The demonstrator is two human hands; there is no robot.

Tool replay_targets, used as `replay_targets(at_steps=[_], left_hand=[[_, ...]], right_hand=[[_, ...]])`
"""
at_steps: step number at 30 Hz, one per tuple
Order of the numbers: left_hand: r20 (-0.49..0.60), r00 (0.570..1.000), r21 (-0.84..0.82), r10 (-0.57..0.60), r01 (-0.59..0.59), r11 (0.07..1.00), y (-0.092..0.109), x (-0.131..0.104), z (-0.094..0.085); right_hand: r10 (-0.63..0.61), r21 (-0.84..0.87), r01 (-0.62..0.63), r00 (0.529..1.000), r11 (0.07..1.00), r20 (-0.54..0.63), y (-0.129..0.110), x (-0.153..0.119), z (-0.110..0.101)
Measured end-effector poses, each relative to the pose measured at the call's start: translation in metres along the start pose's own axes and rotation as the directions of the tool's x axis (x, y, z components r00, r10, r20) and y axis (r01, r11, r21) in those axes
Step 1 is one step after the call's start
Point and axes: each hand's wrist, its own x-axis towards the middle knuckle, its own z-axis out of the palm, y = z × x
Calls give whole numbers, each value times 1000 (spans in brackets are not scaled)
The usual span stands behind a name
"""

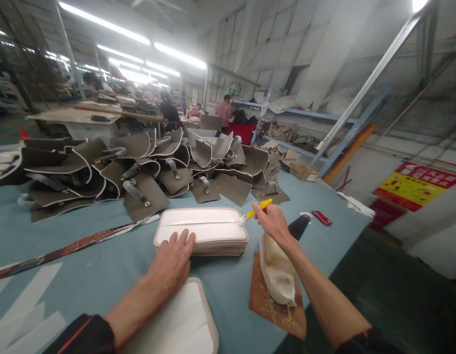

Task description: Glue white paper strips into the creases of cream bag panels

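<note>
While the right hand [270, 221] grips a yellow-handled brush [259, 209], the left hand [176, 251], set apart, touches the white, round-cornered panel stack [215, 232], whose long axis runs crosswise toward the right hand.

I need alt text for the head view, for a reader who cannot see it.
A person's right hand holds a yellow-handled brush at the right end of a stack of white panels, while the left hand rests on top. An open container sits to the right; grey-brown pieces are heaped behind.
</note>
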Motion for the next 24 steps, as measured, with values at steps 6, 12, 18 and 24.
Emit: replay_targets(at_steps=[6, 12, 18, 24], left_hand=[[1, 1000, -14, 2, -2, 1000, 1, -5, -5], [2, 1000, -39, -13, 13, 999, 2, -7, -2], [-27, 999, -81, -29, 26, 996, 1, -4, 4], [-41, 999, -112, -29, 25, 993, 1, -3, 7]], right_hand=[[9, -75, -11, 1000, 997, -27, -9, -5, -1], [-42, -63, 40, 998, 997, -35, -42, -13, 20], [-133, 75, 131, 991, 989, 28, -92, -19, 65], [-187, 245, 161, 978, 956, 88, -135, -29, 112]])
